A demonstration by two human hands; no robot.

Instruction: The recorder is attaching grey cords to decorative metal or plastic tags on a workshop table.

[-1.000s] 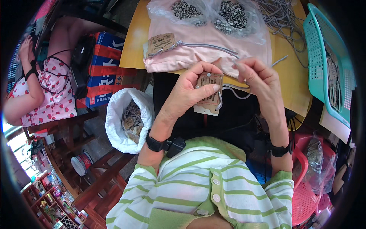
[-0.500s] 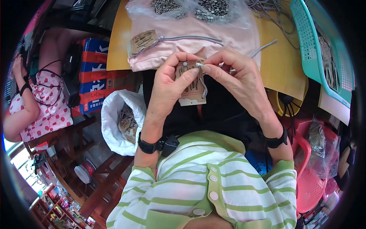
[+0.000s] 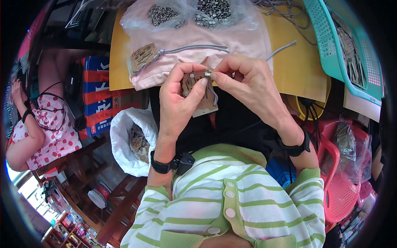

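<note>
My left hand (image 3: 175,93) grips a brown printed cardboard tag (image 3: 203,105) between thumb and fingers, above my lap at the table's front edge. A small round pale stud (image 3: 192,76) shows near the tag's top. At the tag's upper right corner, the thumb and index finger of my right hand (image 3: 250,84) pinch a small silvery piece (image 3: 207,74); its exact kind is too small to tell. A grey cord (image 3: 215,97) hangs along the tag's right side. Beyond my left hand, a similar tag (image 3: 143,58) with a knotted grey cord (image 3: 194,47) lies on pink cloth (image 3: 244,41).
Clear plastic bags hold small metal pieces (image 3: 163,15) at the back. A teal basket (image 3: 359,91) with cards stands right; grey cords (image 3: 285,7) lie beside it. Below are a white bag (image 3: 122,155), a yellow bucket (image 3: 326,93) and a red chair (image 3: 341,202). Another person (image 3: 49,136) sits left.
The whole view has shifted, so the table and its things sit slightly further left. Both hands stay on the tag; the right fingertips still pinch at its upper right corner.
</note>
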